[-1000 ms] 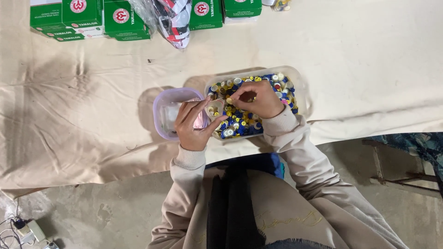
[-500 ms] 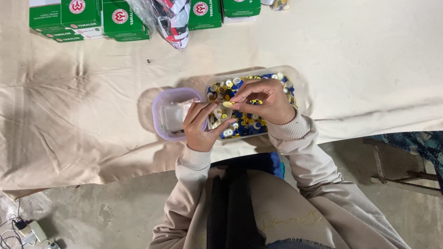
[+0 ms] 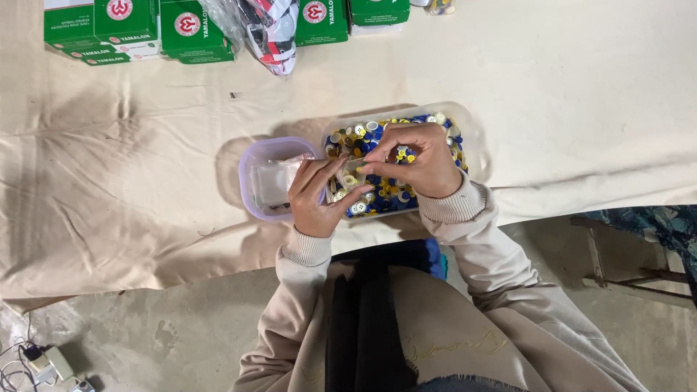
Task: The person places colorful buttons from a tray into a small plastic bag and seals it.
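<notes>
A clear plastic tub [image 3: 473, 134] full of blue, yellow and white buttons [image 3: 392, 185] sits on a cream cloth in front of me. Left of it stands a smaller purple-rimmed container [image 3: 250, 163] with small clear bags inside. My left hand [image 3: 316, 196] holds a small clear bag [image 3: 348, 174] over the buttons, between the two containers. My right hand [image 3: 417, 160] hovers over the tub with its fingers pinched at the bag's mouth; whether a button is between the fingertips is too small to tell.
Several green boxes [image 3: 145, 29] and a plastic-wrapped bundle [image 3: 272, 33] lie along the far edge of the cream cloth [image 3: 131, 181]. Bare concrete floor [image 3: 145, 341] and some cables [image 3: 29, 363] are near me at lower left.
My right hand moved left from the tub's middle to meet the left hand. The left hand lifted the small bag slightly toward the tub.
</notes>
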